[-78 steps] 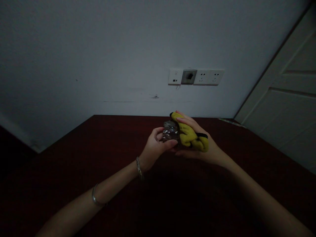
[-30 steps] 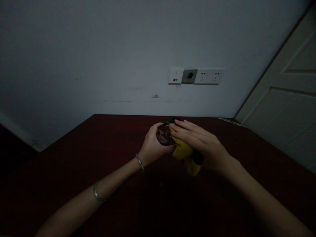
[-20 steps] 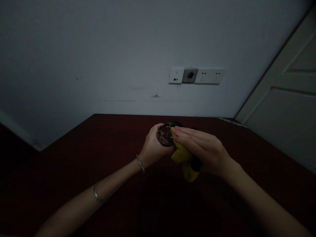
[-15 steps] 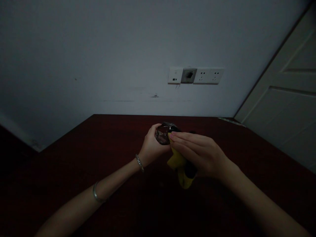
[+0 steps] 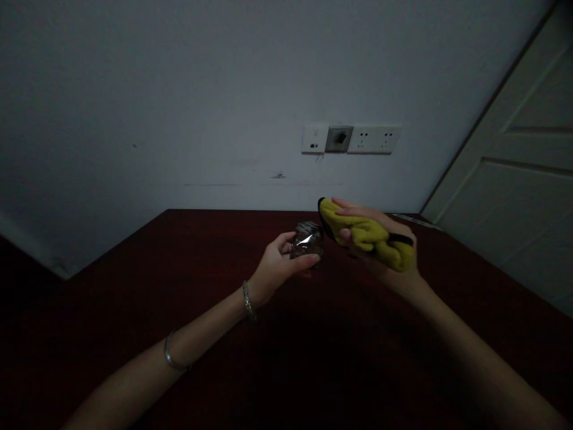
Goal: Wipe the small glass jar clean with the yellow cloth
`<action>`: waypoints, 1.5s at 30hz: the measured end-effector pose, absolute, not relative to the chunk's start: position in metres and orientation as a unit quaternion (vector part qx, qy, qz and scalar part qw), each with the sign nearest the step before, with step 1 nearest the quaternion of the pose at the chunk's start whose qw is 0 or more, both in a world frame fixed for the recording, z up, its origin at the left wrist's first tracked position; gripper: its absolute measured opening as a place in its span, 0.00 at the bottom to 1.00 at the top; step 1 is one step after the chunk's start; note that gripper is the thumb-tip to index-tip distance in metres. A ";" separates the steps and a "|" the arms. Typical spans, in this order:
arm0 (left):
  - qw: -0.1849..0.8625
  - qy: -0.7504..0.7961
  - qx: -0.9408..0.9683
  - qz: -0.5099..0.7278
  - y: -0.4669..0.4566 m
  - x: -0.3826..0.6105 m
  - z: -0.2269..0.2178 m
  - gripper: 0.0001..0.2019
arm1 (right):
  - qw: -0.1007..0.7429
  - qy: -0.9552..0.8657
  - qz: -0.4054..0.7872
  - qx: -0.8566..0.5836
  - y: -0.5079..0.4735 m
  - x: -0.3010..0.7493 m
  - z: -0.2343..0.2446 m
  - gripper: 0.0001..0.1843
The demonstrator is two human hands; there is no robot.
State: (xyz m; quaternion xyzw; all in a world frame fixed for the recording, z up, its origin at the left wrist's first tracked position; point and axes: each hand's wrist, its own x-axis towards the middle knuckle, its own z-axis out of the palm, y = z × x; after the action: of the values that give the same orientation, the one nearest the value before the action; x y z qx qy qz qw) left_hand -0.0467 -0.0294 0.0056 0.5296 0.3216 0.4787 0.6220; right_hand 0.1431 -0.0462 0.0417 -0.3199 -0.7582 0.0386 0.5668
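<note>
My left hand [image 5: 278,261] is closed around a small clear glass vessel [image 5: 307,240], thumb on the near side and fingers behind it. The vessel looks like a glass cup or jar; its exact kind is hard to make out in the dim light. To its right, my right hand [image 5: 385,230] grips a yellow cloth [image 5: 369,233] with black edging, bunched up in the fingers. Cloth and glass are a little apart. A bracelet [image 5: 249,300] and a bangle [image 5: 172,353] circle my left arm.
Beneath both hands lies a dark red-brown table [image 5: 215,251], pushed against a pale wall [image 5: 201,89]. On the wall is a row of sockets [image 5: 351,140]. A white panelled door [image 5: 505,173] stands at the right, and a thin strip [image 5: 416,221] lies near the table's far right corner.
My right hand has drawn the cloth away from the glass, up and to the right, turning so the cloth faces me. My left hand has tilted the glass so its side shows.
</note>
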 end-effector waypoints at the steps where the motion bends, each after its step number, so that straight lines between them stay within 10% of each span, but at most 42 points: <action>1: 0.626 0.316 0.533 0.473 -0.030 -0.047 0.006 0.30 | 0.542 -0.778 0.051 -0.313 -0.043 0.143 0.039 0.17; 11: 0.637 0.298 0.550 0.452 -0.031 -0.046 0.010 0.25 | 0.464 -0.850 0.060 -0.241 -0.038 0.133 0.026 0.44; 28: 0.654 0.270 0.559 0.432 -0.033 -0.045 0.004 0.30 | 0.567 -0.732 0.186 -0.329 -0.030 0.123 0.022 0.35; 45: 0.403 0.244 0.697 0.541 -0.018 -0.051 -0.005 0.51 | 0.581 -0.605 0.420 -0.346 -0.037 0.111 0.024 0.36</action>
State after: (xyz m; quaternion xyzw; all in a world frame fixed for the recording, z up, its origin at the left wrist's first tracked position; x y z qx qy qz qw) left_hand -0.0513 -0.0182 -0.0048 0.6971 0.2443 0.5407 0.4025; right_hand 0.1114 -0.0371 0.0243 -0.3460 -0.6053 0.4204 0.5807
